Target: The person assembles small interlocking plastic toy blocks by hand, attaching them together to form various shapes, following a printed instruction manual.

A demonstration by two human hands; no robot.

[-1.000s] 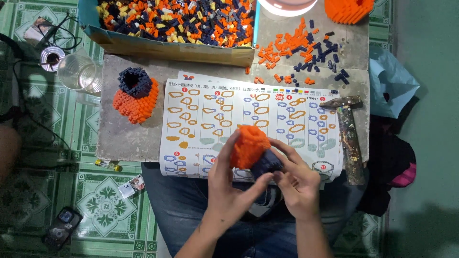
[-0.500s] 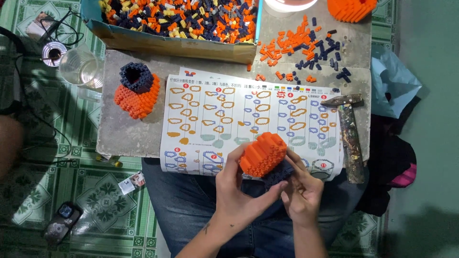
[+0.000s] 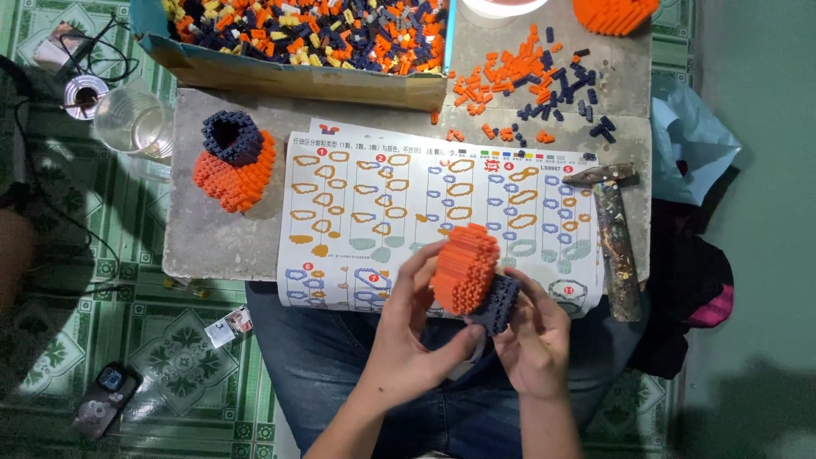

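Both my hands hold one model made of small building bricks above my lap. Its orange part (image 3: 463, 268) is on top and its dark navy part (image 3: 495, 304) is below. My left hand (image 3: 415, 331) cups the orange side from the left, thumb under it. From the right, my right hand (image 3: 534, 336) grips the navy part. Beneath the model lies a paper instruction sheet (image 3: 382, 204) with orange and blue outline drawings, spread on a grey slab (image 3: 212, 238).
A finished orange and navy brick piece (image 3: 234, 161) stands on the slab's left. A cardboard box of mixed bricks (image 3: 297, 34) sits behind, loose orange and navy bricks (image 3: 527, 85) at back right, a hammer (image 3: 614, 238) at right. A clear plastic cup (image 3: 132, 123) and a phone (image 3: 104, 399) are on the tiled floor.
The model has been turned in my hands and tilted, so the navy part now shows more at the lower right. My hands shifted slightly toward me.
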